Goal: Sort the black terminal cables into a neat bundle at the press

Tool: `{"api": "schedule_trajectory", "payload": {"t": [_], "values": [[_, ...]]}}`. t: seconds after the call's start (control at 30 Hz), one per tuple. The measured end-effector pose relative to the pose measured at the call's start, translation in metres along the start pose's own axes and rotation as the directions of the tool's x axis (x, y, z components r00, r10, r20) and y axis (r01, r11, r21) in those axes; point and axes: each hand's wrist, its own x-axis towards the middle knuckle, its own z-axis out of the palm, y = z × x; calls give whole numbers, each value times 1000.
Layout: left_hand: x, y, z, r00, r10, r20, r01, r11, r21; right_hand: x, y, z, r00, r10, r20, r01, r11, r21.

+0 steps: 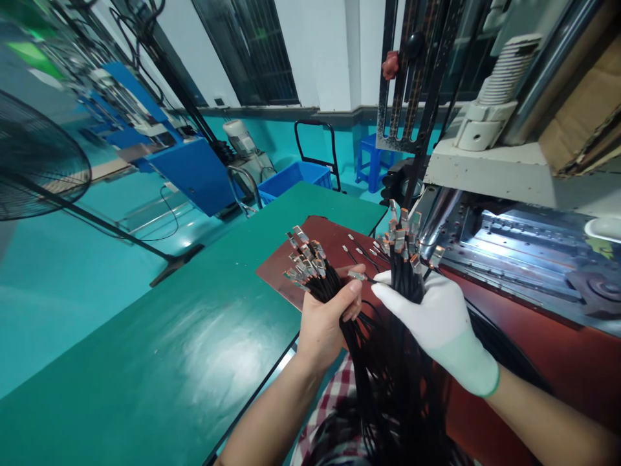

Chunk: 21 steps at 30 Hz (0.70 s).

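My bare left hand (330, 310) is closed round a bundle of black cables (323, 279) whose silvery connector ends (305, 262) stick up and fan out. In a white glove with a green cuff, my right hand (436, 317) grips a second bundle of black cables (406, 278), topped with metal connectors edged in orange (402, 230). Between the two hands a single cable end (358, 276) lies sideways, close to the fingertips of both. Below, the cables hang down over my lap. Several loose cable ends (358, 250) rest on the reddish-brown sheet behind my hands.
A green table (194, 336) stretches left, with the reddish-brown sheet (284, 268) on it. At right stands a machine (514, 239) with a lit metal bed. Further off are a fan (43, 155), a blue machine (194, 171), a blue cart (295, 178) and a blue stool (373, 158).
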Motion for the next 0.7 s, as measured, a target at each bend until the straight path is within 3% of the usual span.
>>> {"api": "schedule_trajectory", "payload": {"t": [0.7], "values": [[3,-1,-5,998,-43,55,39,997,61,0,0,0,1000,-6,23,5,999,47]]}}
